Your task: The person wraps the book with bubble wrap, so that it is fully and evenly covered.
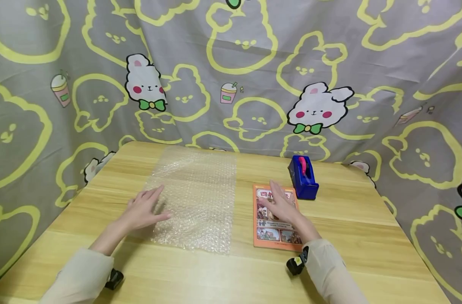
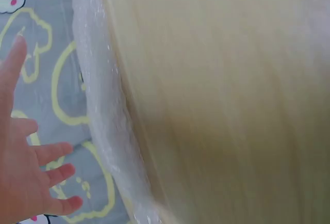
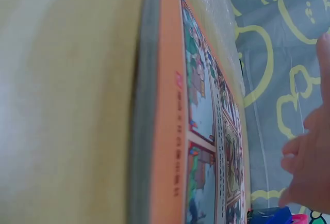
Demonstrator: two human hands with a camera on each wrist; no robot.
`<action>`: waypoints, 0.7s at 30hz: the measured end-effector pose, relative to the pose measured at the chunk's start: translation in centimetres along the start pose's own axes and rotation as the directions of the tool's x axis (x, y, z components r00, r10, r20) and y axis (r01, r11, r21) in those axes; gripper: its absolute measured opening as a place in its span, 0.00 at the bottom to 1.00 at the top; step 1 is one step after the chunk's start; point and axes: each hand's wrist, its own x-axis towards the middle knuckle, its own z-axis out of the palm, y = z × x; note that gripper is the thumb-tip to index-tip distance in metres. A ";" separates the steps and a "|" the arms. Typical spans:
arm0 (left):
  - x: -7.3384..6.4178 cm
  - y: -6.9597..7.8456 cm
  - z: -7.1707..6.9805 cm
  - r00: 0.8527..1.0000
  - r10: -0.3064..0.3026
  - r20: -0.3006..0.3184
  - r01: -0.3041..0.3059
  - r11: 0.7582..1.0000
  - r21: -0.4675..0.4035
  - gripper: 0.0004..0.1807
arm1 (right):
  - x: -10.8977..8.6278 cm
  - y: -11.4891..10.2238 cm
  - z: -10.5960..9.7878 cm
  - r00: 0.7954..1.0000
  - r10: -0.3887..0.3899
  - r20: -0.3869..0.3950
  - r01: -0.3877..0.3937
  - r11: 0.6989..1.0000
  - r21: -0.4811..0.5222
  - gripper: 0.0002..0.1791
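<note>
A sheet of clear bubble wrap (image 1: 194, 198) lies flat on the table, left of the middle. My left hand (image 1: 145, 209) hovers over its left edge with the fingers spread, holding nothing. To the right lies an orange-bordered book (image 1: 268, 242) with comic-style pictures on its cover. My right hand (image 1: 280, 204) is above the book's upper part, fingers extended, and hides some of the cover. In the right wrist view the book (image 3: 167, 105) shows its thick page edge, with the right hand (image 3: 312, 152) apart from it. The left wrist view shows the left hand (image 2: 33, 172) with spread fingers beside the bubble wrap (image 2: 105, 105).
A blue tape dispenser (image 1: 304, 179) with a pink tape core (image 1: 302, 165) stands behind the book, to its right. The wooden table (image 1: 200, 278) is enclosed by a grey curtain (image 1: 253, 84) with yellow cartoon outlines.
</note>
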 end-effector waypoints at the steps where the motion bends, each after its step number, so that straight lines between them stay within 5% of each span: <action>1: -0.2 -0.2 -0.1 1.000 0.000 0.006 0.000 1.000 -0.010 0.50 | 0.3 0.0 0.0 1.000 -0.018 0.021 0.017 0.999 0.039 0.45; 10: -1.8 -1.9 -1.4 0.999 0.046 0.006 -0.045 0.995 -0.089 0.45 | 2.1 -1.3 -0.2 0.984 -0.063 0.166 0.000 0.936 0.351 0.44; 21: -4.3 -4.9 -2.3 0.999 0.019 0.028 -0.014 0.987 -0.163 0.45 | 5.8 -2.9 2.2 0.991 -0.061 0.119 0.011 0.925 0.380 0.45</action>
